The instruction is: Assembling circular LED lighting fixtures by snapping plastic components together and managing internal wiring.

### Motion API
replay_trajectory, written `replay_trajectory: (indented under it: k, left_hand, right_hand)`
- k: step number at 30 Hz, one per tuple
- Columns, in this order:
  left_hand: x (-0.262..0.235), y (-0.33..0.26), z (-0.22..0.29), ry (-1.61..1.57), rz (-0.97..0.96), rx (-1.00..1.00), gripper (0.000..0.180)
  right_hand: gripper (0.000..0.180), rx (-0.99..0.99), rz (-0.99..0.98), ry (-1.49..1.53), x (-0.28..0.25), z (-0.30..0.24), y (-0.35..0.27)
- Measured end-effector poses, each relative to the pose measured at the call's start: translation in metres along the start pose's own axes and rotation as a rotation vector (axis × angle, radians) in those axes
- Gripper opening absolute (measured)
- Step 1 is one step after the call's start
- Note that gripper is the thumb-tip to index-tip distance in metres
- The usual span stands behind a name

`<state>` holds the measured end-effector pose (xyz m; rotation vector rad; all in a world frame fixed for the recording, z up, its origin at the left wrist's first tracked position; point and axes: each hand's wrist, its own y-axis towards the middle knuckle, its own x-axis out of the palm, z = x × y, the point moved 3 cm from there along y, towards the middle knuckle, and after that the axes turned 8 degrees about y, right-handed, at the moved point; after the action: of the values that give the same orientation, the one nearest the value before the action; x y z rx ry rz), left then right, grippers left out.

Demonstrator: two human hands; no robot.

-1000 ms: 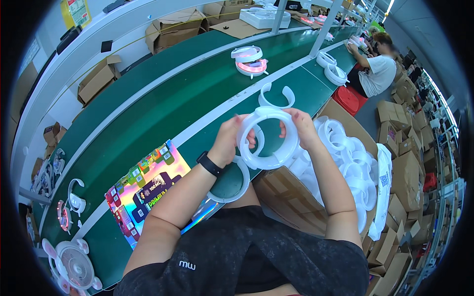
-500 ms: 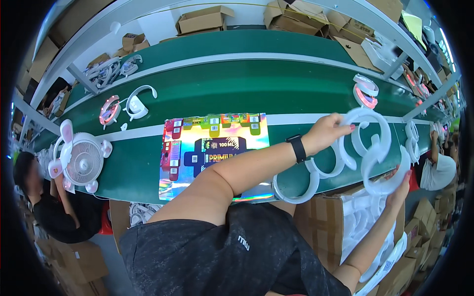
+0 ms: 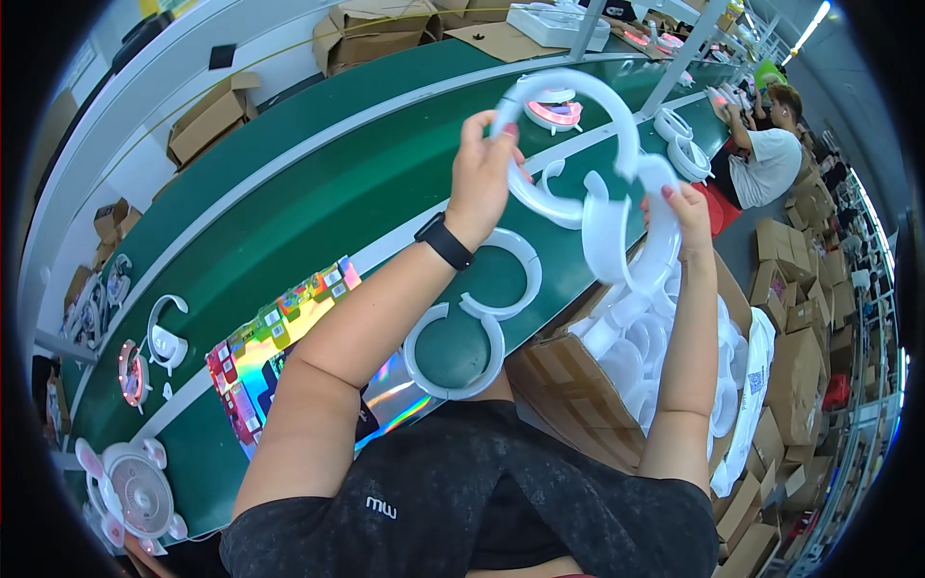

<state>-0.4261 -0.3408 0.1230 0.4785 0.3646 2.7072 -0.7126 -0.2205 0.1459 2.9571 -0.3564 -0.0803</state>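
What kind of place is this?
Probably a factory assembly line: a long green belt carries parts, cardboard boxes are stacked all around, and the left hand and right hand hold white plastic rings.

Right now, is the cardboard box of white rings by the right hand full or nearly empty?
Full. The cardboard box is heaped with white rings up past its rim, just below the right hand.

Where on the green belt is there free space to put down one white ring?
The far half of the green belt lies bare, between the cardboard boxes and the white divider strip. The near edge is crowded: white open rings, a shiny colourful box.
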Motion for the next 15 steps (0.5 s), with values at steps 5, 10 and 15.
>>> replay_trajectory:
  k: [5, 10, 15]
  left_hand:
    - [-0.032, 0.033, -0.034, 0.122, 0.232, -0.089, 0.041]
    - [-0.063, 0.061, -0.093, 0.485, 0.002, -0.418, 0.042]
    - [-0.065, 0.071, -0.144, 0.885, -0.356, -0.627, 0.036]
  right_hand:
    - [0.033, 0.020, -0.147, -0.064, -0.012, 0.021, 0.014]
    - [0.042, 0.173, 0.794, -0.127, -0.143, 0.127, 0.044]
    - [0.067, 0.022, 0.909, -0.828, -0.182, 0.169, 0.038]
